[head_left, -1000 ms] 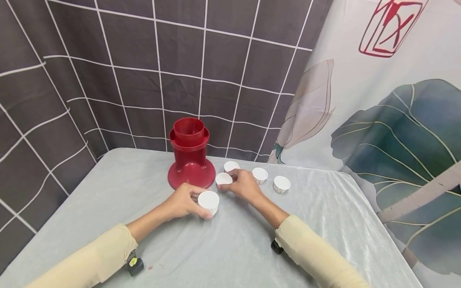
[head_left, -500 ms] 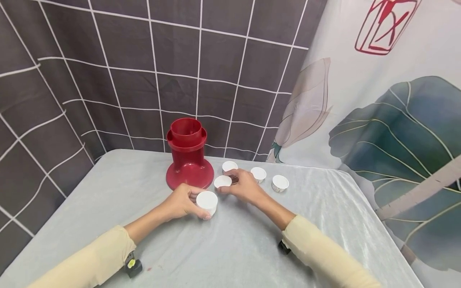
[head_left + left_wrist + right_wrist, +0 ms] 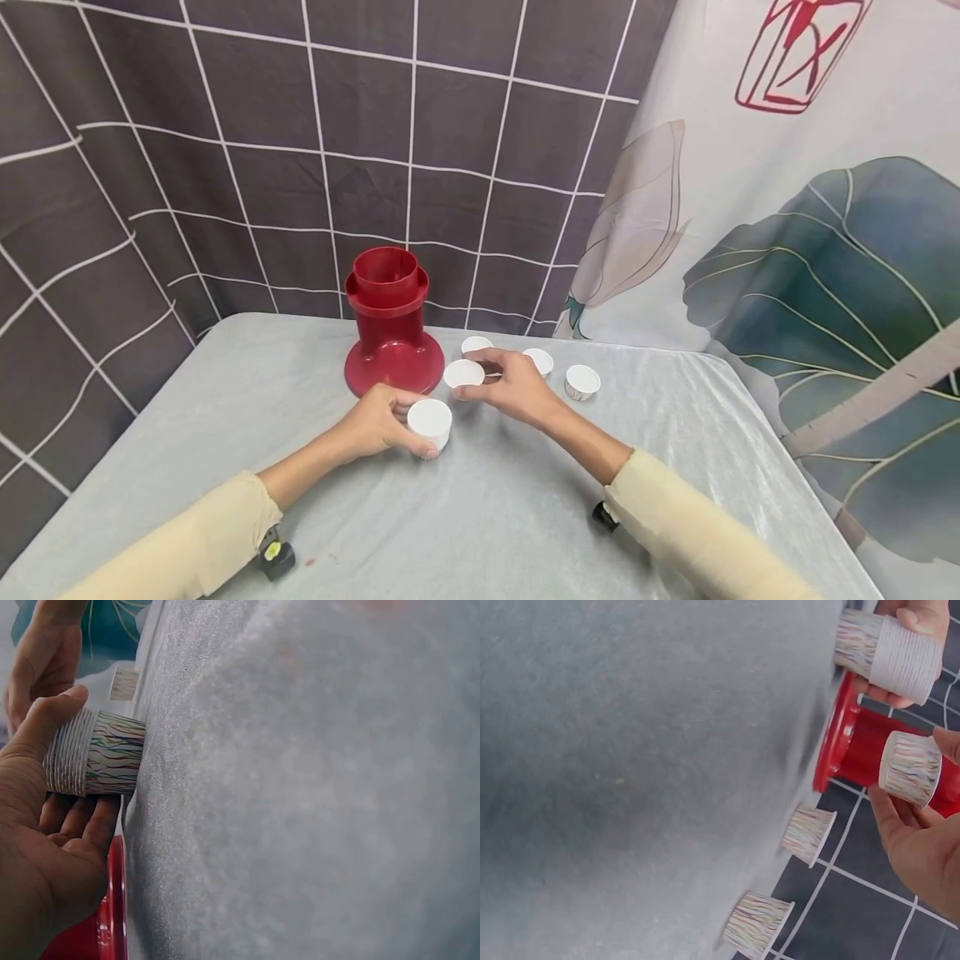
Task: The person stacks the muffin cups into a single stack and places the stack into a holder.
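Currently grasping cup stack [image 3: 430, 421] in L grip [image 3: 386, 421], thumb on one side & fingers on the other, mouth up. Showing many tight-nested white rims, w/ thin multicol. streaks on the exposed side below, per L wrist view. Held just in front of red stand [image 3: 390, 325], base v. close to grey bench [image 3: 487, 517]; can't tell if touching.

Pinching single white cup [image 3: 463, 374] in R grip [image 3: 517, 387], btwn thumb & fingers, rim up. Held just R of red stand & beyond cup stack in head view, apart from the latter. Looks raised off bench in R wrist view, w/ same streaks on side.

Noting also rear cup [image 3: 476, 342] just behind R grip, partly covered by it; mid cup [image 3: 540, 361] to R of it, likewise part-hidden; & far-R cup [image 3: 582, 382] further out, all on bench, rims up.

Wearing pale yellow sleeves [image 3: 180, 533] on both arms, w/ small dark device [image 3: 277, 558] at L cuff & 2nd dark device [image 3: 604, 517] at R cuff.

Backed by dark grid cloth [image 3: 285, 100] at rear & L, plus white cloth [image 3: 795, 275] w/ lg. leaf & flower print on R.
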Tool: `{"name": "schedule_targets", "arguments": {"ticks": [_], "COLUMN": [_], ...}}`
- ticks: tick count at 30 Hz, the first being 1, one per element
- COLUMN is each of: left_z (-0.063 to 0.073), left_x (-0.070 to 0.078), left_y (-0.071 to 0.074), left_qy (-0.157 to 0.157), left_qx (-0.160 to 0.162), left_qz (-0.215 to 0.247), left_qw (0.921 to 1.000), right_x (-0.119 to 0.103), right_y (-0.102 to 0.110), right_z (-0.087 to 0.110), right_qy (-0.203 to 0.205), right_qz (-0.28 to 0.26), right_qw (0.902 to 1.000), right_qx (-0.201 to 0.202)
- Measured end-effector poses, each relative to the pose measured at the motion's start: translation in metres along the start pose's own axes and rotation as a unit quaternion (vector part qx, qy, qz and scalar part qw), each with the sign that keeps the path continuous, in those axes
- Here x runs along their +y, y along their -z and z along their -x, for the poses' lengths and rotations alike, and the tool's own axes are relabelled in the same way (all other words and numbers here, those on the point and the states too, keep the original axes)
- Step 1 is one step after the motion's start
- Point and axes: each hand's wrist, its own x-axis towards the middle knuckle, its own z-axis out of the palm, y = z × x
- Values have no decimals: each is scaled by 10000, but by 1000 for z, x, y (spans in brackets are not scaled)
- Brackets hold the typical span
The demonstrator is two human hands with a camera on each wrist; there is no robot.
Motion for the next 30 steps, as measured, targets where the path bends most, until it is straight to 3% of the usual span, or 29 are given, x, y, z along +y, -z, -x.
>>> {"name": "schedule_targets", "arguments": {"ticks": [22, 30], "left_z": [-3, -1], "left_x": [-2, -2], "left_y": [-1, 0], "left_qy": [-82, -103], "left_qx": [-80, -52], "left_qz": [210, 12], "left_qw": [9997, 9999], "right_x": [-14, -17], "right_y": [-2, -11], "right_z": [15, 19], "right_qy": [178, 250], "right_qz": [-676, -1025], "right_qw": [9973, 9933], "right_qx": [-218, -478]}}
